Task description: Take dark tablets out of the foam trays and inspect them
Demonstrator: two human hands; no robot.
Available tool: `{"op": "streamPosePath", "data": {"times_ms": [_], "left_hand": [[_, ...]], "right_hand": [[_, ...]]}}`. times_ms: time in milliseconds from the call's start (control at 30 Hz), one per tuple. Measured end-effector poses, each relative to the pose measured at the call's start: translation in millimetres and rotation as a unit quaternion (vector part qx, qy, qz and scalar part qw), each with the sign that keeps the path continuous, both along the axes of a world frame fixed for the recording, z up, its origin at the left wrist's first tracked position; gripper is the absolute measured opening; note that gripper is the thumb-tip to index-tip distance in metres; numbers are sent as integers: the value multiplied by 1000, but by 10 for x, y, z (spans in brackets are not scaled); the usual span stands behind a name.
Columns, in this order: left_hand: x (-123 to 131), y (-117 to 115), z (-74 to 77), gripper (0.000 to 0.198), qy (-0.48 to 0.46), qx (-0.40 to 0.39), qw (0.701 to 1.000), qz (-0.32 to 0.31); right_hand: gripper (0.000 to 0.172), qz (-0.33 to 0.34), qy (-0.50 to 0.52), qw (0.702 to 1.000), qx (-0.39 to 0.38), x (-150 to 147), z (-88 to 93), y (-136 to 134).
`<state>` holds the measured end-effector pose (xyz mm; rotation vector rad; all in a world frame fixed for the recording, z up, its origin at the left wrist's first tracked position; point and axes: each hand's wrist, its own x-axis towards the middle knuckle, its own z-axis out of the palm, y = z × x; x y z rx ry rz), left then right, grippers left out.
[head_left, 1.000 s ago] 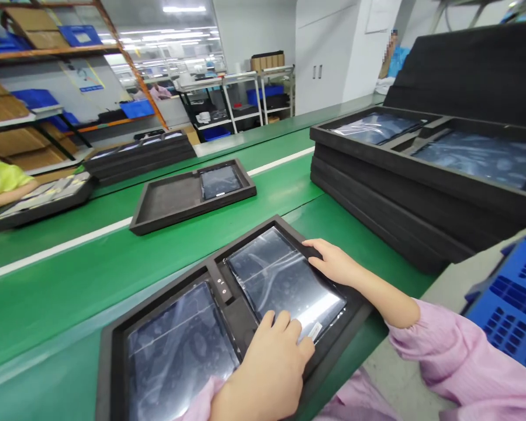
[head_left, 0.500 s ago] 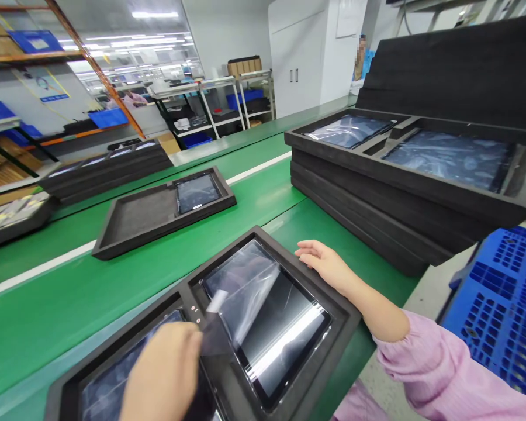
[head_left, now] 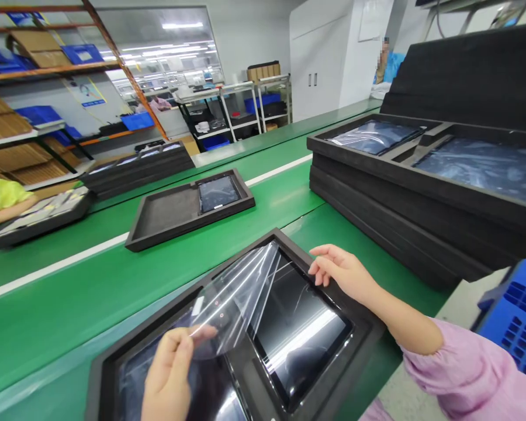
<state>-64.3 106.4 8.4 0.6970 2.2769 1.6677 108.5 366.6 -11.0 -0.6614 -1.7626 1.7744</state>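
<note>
My left hand (head_left: 170, 368) pinches the edge of a clear protective film (head_left: 228, 298). That film is lifted off much of a tablet (head_left: 302, 327) and still meets its top end; the uncovered screen is black and glossy. My right hand (head_left: 344, 273) hovers at the tablet's upper right edge, fingers loosely bent and apart, holding nothing. The tablet lies in one compartment of a black foam tray (head_left: 333, 403). In the other compartment, partly hidden behind my left hand, lies a second tablet (head_left: 214, 389).
Beyond lies a foam tray (head_left: 164, 213) with one small tablet (head_left: 219, 193) on the green conveyor belt (head_left: 92, 292). At right rises a stack of foam trays (head_left: 377, 204) beside a blue plastic crate (head_left: 523, 316). A co-worker's yellow sleeve (head_left: 0, 196) shows at far left.
The film has been pulled farther back toward the left, baring more of the screen. My right hand stays near the tray's edge. The view has shifted slightly left.
</note>
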Motion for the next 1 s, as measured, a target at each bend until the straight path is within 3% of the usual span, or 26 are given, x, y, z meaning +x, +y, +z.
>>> {"op": "streamPosePath", "data": {"times_ms": [67, 167, 267, 367, 467, 533, 600, 667, 733, 800, 933, 1000], "left_hand": [[84, -16, -53, 38, 47, -45, 995, -74], [246, 15, -103, 29, 147, -99, 958, -227], [378, 83, -158, 16, 255, -144, 864, -410], [434, 123, -278, 28, 323, -189, 781, -500], [442, 124, -436, 35, 368, -194, 762, -496], [443, 128, -493, 35, 399, -196, 755, -481], [447, 148, -463, 25, 428, -211, 734, -483], [451, 181, -353, 16, 450, -231, 704, -498], [449, 214, -222, 14, 463, -251, 672, -520], [442, 228, -146, 14, 469, -260, 661, -526], [444, 198, -253, 14, 471, -235, 684, -505], [466, 180, -356, 13, 474, -227, 702, -481]], "right_hand": [[38, 64, -73, 995, 28, -82, 56, -44], [43, 82, -182, 977, 72, -242, 111, -64], [48, 82, -228, 963, 114, -360, 108, -58], [47, 91, -240, 949, 182, -351, 98, -95], [38, 152, -204, 938, 236, -188, 163, -199], [28, 261, -160, 921, 241, -20, 246, -271], [19, 396, -119, 883, 222, 153, 324, -308], [16, 473, -101, 850, 208, 298, 366, -298], [18, 476, -105, 850, 199, 398, 362, -263], [18, 448, -118, 867, 183, 449, 328, -235], [15, 405, -137, 890, 157, 431, 247, -240], [22, 304, -141, 923, 191, 371, 204, -229]]}}
